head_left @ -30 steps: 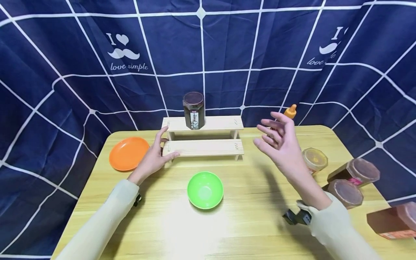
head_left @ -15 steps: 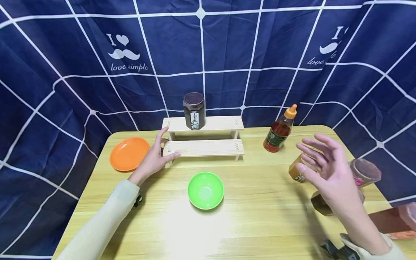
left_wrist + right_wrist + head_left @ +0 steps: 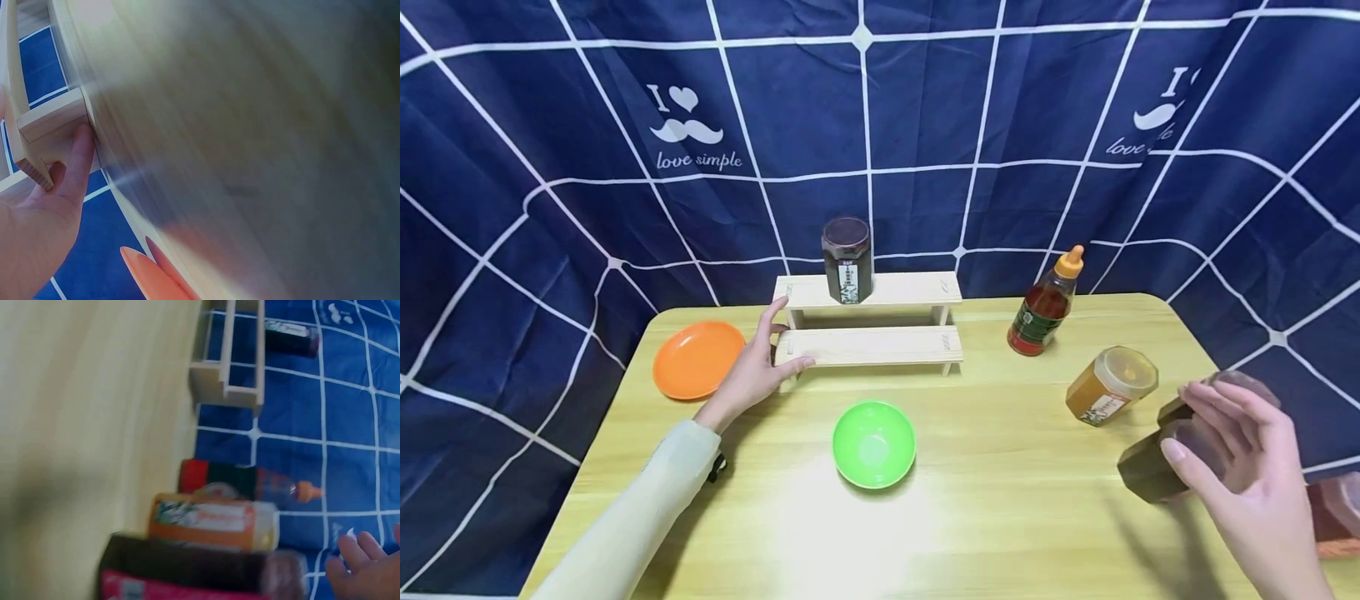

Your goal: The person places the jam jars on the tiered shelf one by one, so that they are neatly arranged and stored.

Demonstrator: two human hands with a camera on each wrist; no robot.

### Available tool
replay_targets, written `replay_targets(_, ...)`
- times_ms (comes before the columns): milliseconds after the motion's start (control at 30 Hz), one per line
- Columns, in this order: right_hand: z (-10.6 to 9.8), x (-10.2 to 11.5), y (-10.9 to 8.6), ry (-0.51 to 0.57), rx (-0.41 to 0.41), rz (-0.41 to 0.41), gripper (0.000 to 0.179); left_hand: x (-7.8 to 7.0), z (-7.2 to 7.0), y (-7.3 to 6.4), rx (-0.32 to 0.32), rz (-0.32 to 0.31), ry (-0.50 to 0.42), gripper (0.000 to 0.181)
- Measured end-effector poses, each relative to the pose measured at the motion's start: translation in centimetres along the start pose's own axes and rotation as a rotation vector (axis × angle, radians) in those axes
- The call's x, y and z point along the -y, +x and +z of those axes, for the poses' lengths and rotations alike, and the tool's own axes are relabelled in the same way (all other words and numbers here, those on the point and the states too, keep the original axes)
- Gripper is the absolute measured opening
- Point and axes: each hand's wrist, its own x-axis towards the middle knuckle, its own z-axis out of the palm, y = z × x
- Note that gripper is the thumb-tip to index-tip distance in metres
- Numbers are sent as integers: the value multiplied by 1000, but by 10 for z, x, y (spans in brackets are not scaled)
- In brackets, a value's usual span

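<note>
My left hand [image 3: 756,367] grips the left end of a two-tier wooden shelf [image 3: 880,343], thumb on the lower board. In the left wrist view, a finger reaches along the shelf's end [image 3: 53,119]. A dark octagonal jar [image 3: 847,262] with a pale label stands on the upper board. At the right side of the table, my right hand [image 3: 1255,475] is held over a dark jar [image 3: 1153,471] with its fingers loosely bent, holding nothing. Behind that jar, a second dark jar [image 3: 1251,387] is partly hidden by the fingers; its pink label [image 3: 150,587] shows in the right wrist view.
A green bowl [image 3: 874,446] sits mid-table, with an orange plate [image 3: 696,360] at the left. A red sauce bottle [image 3: 1041,308] with an orange cap and an amber jar [image 3: 1108,387] stand at the right. A reddish jar [image 3: 1337,517] is at the right edge. Blue curtain [image 3: 925,108] hangs behind.
My right hand has moved from beside the sauce bottle to the right and toward me, past the amber jar to the dark jars. My left hand stays on the shelf.
</note>
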Motion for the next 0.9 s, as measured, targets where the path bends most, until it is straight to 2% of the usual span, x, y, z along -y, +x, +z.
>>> replay_targets(133,-14,-7,-15,42,-44,-18,80,1,0,-2,2,-12,1,110)
replay_targets(400,-29,-18,-33,-5,-117,-88,82,1,1,-1,3,-9,5,110)
replay_targets(500,-32,-19,-37,-39,-176,-84,85,1,1,-1,3,-6,-3,110)
replay_targets(567,-36,-19,-39,-86,-215,-40,89,0,1,0,5,-5,-10,109)
replay_targets(700,-46,-18,-46,-258,-312,147,97,0,1,0,6,-4,-11,109)
replay_targets(800,-55,-20,-50,-341,-298,260,100,0,1,1,6,-3,-8,110)
replay_targets(900,-65,-25,-52,-318,-227,287,104,0,0,1,7,-2,-8,110)
